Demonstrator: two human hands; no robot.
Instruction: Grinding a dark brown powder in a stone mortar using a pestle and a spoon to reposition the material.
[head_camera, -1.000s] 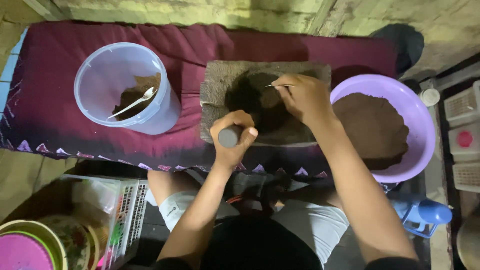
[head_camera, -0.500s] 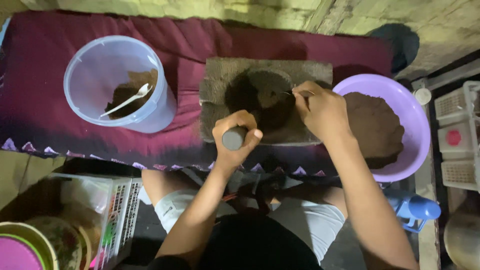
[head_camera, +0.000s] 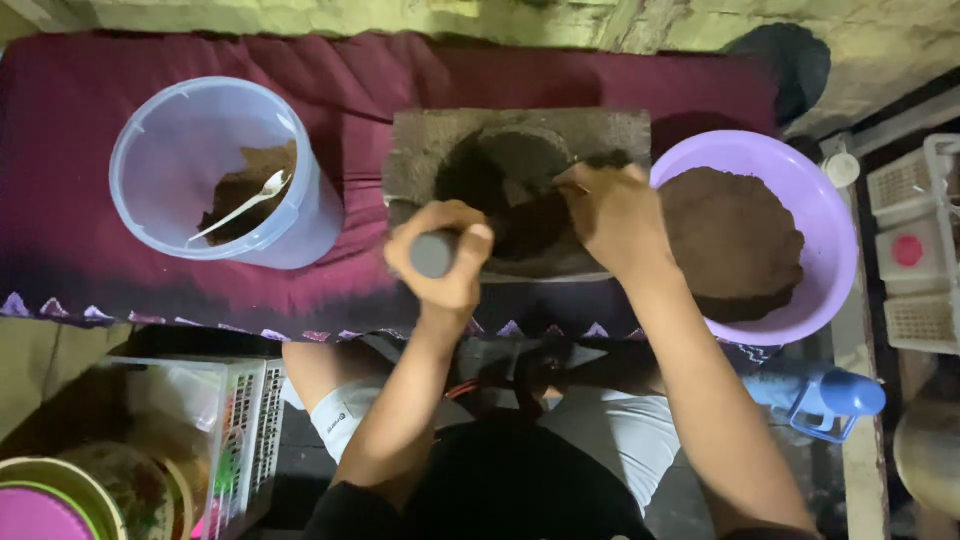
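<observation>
My left hand (head_camera: 445, 262) grips a dark cylindrical pestle (head_camera: 432, 254) upright at the near edge of a grey stone grinding slab (head_camera: 420, 150). The slab has a round hollow holding dark brown paste (head_camera: 510, 190). My right hand (head_camera: 615, 215) rests over the hollow's right side and pinches a thin utensil handle (head_camera: 572, 183) that reaches into the paste. Both forearms come up from the bottom of the view.
A clear plastic bucket (head_camera: 160, 130) at left holds brown powder and a white spoon (head_camera: 240, 205). A purple bowl (head_camera: 830, 250) of brown paste sits right of the slab. All stand on a maroon cloth (head_camera: 350, 70). A blue jug (head_camera: 830, 400) and white baskets (head_camera: 915, 250) are at right.
My right hand has shifted slightly down and left over the hollow. The left hand still holds the pestle at the same spot. The view has moved a little.
</observation>
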